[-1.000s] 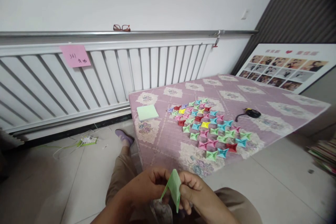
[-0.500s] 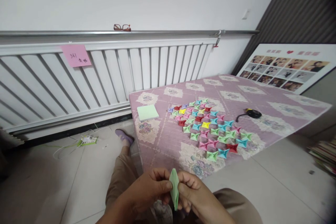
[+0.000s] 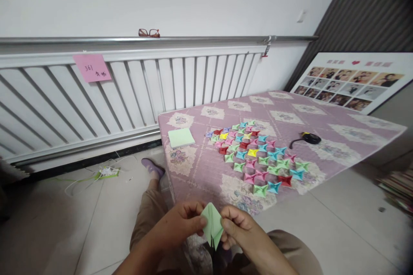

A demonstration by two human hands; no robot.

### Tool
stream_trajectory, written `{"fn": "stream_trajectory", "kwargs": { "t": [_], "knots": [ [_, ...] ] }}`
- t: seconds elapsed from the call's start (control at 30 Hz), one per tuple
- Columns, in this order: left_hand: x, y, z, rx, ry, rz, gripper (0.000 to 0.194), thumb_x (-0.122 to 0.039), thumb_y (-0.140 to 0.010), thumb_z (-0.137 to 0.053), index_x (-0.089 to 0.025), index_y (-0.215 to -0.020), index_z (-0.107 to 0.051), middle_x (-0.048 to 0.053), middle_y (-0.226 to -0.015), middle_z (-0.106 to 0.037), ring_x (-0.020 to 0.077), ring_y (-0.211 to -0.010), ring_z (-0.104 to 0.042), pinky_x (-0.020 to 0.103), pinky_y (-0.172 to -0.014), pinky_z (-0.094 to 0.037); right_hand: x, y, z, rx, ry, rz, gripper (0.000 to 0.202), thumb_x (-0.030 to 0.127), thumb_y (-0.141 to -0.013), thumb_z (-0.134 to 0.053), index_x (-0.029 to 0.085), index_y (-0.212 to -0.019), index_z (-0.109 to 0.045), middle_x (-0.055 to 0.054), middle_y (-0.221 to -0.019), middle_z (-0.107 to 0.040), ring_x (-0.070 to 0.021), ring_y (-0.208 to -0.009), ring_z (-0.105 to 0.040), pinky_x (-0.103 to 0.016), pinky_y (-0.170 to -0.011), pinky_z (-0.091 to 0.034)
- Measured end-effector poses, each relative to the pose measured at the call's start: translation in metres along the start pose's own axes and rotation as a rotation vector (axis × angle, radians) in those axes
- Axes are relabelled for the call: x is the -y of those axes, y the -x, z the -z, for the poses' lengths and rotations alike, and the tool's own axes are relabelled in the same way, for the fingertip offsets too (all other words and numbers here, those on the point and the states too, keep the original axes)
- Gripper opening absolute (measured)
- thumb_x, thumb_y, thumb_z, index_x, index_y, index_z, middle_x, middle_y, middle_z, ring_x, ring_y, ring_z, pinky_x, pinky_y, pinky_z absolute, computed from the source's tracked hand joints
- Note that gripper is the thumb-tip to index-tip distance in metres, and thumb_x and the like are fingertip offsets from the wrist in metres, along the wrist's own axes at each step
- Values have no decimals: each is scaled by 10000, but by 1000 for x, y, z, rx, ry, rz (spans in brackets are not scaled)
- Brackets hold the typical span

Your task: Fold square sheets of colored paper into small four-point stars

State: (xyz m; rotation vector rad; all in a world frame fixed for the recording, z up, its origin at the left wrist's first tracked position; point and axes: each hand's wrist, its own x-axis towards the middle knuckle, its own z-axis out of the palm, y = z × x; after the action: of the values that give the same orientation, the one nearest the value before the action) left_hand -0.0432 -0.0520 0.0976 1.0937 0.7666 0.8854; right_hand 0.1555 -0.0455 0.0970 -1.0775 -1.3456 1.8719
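A folded light green paper [image 3: 212,224] is held upright between both hands, a diamond with creases down its middle and a split lower tip. My left hand [image 3: 187,223] pinches its left corner between thumb and fingers. My right hand [image 3: 238,227] pinches the right corner. Beyond them, on the flowered pink cloth [image 3: 206,180], stand several rows of small folded paper pieces [image 3: 252,153] in green, pink, red, blue and yellow. A stack of light green paper squares [image 3: 181,138] lies at the cloth's left side.
A black coiled cord [image 3: 311,138] lies on the cloth at the right. Behind are a white radiator [image 3: 187,79] and glasses [image 3: 149,33] on a pipe. A power strip [image 3: 108,172] with cables is on the floor at left. A photo board [image 3: 351,79] stands at right.
The green paper has opened from a narrow, folded shape to a wider, flatter diamond. Both hands have moved slightly apart, still pinching it.
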Motion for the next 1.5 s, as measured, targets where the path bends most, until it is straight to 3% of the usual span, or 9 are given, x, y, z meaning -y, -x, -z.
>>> {"fn": "stream_trajectory", "kwargs": {
  "t": [0.17, 0.5, 0.6, 0.83, 1.07, 1.17, 1.3, 1.43, 1.5],
  "knots": [
    [-6, 1, 5, 17, -265, -105, 239, -351, -810, -653, -146, -715, -572, 66, -1063, -553, 194, -1000, -519, 283, -847, -390, 11, 2, 2, 50, 135, 49, 358, 506, -774, -641, 179, -708, -511, 38, -669, -503, -93, -619, -463, -219, -589, -404],
    [-9, -4, -1, 123, -334, -102, 243, -365, -807, -644, -154, -712, -569, 68, -1006, -569, 224, -1028, -533, 308, -866, -397, 13, -1, 7, 441, 33, -50, 432, 492, -663, -741, 152, -916, -659, 38, -702, -493, -82, -630, -404, -198, -592, -302],
    [-10, -4, -1, 154, -341, -94, 235, -352, -813, -633, -151, -711, -567, 69, -1011, -562, 220, -1013, -537, 307, -863, -395, 13, -3, 7, 470, 26, -73, 424, 487, -632, -760, 153, -876, -668, 39, -699, -498, -85, -636, -416, -197, -599, -308],
    [-17, 0, -4, 126, -329, -50, 246, -344, -824, -596, -157, -677, -533, 46, -986, -565, 154, -842, -531, 247, -739, -401, 14, -1, 2, 278, 135, -3, 295, 436, -714, -700, 160, -809, -659, 31, -676, -527, -93, -609, -430, -203, -576, -332],
    [-4, -1, -14, -44, -250, -125, 183, -315, -779, -627, -161, -735, -537, 68, -1047, -561, 195, -936, -524, 275, -810, -389, 16, 2, -2, 3, 450, 200, 195, 382, -745, -663, 189, -727, -645, 7, -715, -578, -149, -683, -499, -247, -646, -398],
    [0, 0, -20, -112, -290, -172, 154, -265, -773, -606, -168, -703, -511, 37, -879, -574, 163, -804, -523, 254, -724, -385, 13, 6, -2, -81, 612, 292, 157, 362, -769, -644, 212, -727, -633, -4, -743, -586, -167, -720, -522, -251, -662, -404],
    [6, 5, -22, -179, -460, -136, 62, -145, -742, -550, -175, -701, -514, -19, -694, -503, 116, -635, -435, 225, -598, -331, 8, 14, -3, -82, 664, 327, 178, 392, -870, -514, 245, -893, -610, -19, -833, -616, -178, -781, -560, -259, -715, -422],
    [11, 7, -22, -216, -578, -154, 101, -102, -708, -540, -180, -672, -486, -27, -669, -473, 113, -627, -415, 225, -592, -319, 0, 14, -4, -186, 644, 321, 246, 447, -888, -464, 238, -782, -540, 12, -704, -563, -148, -660, -523, -235, -637, -419],
    [15, 7, -24, -244, -516, -128, 86, -109, -715, -546, -180, -716, -498, -27, -666, -479, 114, -622, -423, 227, -591, -329, -4, 12, -5, -239, 651, 328, 282, 469, -875, -478, 233, -724, -510, 21, -657, -530, -140, -618, -495, -228, -599, -408]
  ]
}}
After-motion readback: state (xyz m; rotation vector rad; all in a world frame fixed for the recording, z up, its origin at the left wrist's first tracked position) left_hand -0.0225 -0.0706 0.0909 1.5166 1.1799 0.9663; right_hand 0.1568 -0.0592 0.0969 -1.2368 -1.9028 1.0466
